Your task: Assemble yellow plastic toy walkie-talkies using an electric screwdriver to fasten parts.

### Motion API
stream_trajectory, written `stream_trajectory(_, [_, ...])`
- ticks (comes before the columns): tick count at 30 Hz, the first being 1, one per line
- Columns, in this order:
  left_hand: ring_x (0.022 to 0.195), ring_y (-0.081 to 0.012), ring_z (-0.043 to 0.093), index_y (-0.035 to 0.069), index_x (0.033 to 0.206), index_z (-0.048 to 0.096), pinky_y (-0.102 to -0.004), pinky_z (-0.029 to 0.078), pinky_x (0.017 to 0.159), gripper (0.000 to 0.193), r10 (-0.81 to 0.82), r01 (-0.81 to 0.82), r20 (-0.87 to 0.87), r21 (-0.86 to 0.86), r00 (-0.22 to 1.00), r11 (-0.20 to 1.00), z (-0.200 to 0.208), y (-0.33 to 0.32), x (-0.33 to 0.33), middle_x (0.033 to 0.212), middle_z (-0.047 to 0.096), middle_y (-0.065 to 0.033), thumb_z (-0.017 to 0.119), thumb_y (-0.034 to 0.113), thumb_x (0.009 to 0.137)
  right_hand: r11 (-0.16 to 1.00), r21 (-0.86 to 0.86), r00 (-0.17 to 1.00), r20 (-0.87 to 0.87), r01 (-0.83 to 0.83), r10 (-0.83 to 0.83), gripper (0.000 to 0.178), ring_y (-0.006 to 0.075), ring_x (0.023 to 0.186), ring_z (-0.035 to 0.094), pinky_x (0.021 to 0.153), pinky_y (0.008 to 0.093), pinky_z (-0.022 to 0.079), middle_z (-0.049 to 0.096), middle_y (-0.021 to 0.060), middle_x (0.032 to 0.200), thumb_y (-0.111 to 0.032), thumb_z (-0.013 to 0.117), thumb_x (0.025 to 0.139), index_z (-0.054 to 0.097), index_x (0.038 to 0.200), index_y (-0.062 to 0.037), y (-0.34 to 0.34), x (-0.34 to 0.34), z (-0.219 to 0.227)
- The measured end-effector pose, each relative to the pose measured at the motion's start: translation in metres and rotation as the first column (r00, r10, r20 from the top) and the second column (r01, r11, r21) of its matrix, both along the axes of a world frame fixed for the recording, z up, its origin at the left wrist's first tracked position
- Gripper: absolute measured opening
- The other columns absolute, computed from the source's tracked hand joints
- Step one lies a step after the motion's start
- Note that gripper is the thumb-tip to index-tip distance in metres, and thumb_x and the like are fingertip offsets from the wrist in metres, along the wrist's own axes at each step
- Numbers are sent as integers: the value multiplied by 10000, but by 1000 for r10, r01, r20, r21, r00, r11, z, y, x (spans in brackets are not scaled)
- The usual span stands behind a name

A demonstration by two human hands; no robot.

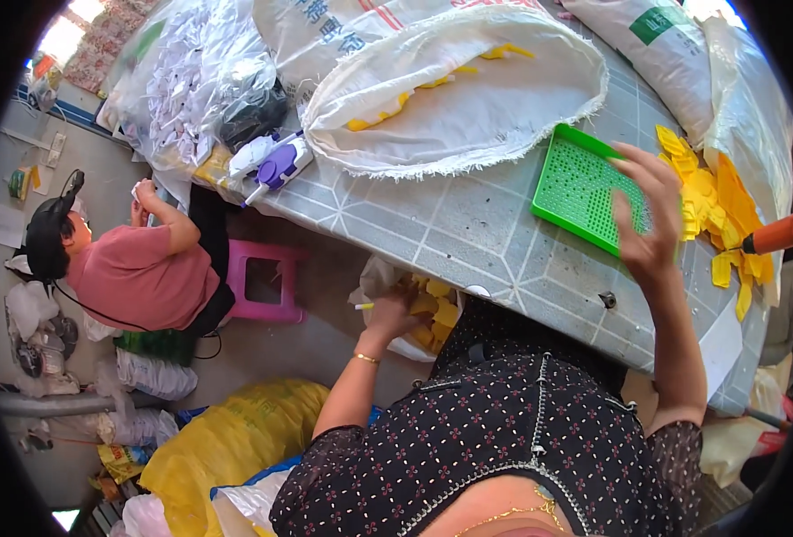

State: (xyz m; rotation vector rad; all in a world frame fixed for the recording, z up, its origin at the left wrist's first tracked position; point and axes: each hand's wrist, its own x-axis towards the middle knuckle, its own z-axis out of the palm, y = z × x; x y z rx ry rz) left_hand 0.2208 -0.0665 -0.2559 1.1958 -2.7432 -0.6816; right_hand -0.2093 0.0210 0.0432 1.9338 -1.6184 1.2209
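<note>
My left hand (393, 315) is low beside the table, at the mouth of a white bag (375, 274) of yellow pieces (436, 309). Its fingers are dark and partly hidden, so I cannot make out whether they grip a piece. A small pale yellow bit (364, 306) shows by the hand. Over the table, my right hand (648, 210) is raised with its fingers apart and nothing seen in them. It covers the right end of a green perforated plastic tray (575, 183), whose visible floor holds no pieces.
A large white woven sack (450, 116) lies open-mouthed behind the tray, yellow pieces inside. More yellow pieces (700, 197) lie at right, near an orange-handled tool (772, 234). A purple-and-white device (275, 166) is at left. A person (137, 277) sits beyond, near a pink stool (267, 279).
</note>
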Motion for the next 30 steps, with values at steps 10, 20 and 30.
stream_trajectory(10, [1164, -426, 623, 78, 1413, 558, -528, 490, 1001, 792, 75, -44, 122, -237, 990, 971, -27, 3, -35, 1287, 629, -239, 798, 500, 787, 896, 352, 962, 65, -271, 266, 309, 425, 1132, 635, 1003, 478, 491, 700, 215, 1136, -119, 630, 862, 666, 1152, -17, -282, 80, -81])
stream_trajectory(20, [977, -347, 702, 21, 1226, 670, -452, 540, 858, 512, 90, -90, 11, 228, 996, 970, 103, 18, -17, 1042, 717, -178, 787, 339, 843, 767, 405, 817, 515, -498, 260, 291, 216, 872, 700, 805, 351, 558, 733, 130, 960, -147, 682, 931, 677, 1165, 25, -301, 98, -91])
stream_trajectory(30, [1143, -359, 641, -29, 1295, 638, -432, 502, 1001, 673, -135, -150, -627, -381, 767, 913, 282, -16, -80, 1244, 668, -199, 880, 303, 762, 786, 428, 817, 555, -445, 160, 89, 123, 764, 615, 705, 291, 515, 666, 35, 834, -82, 689, 963, 685, 993, 2, -134, 45, -5])
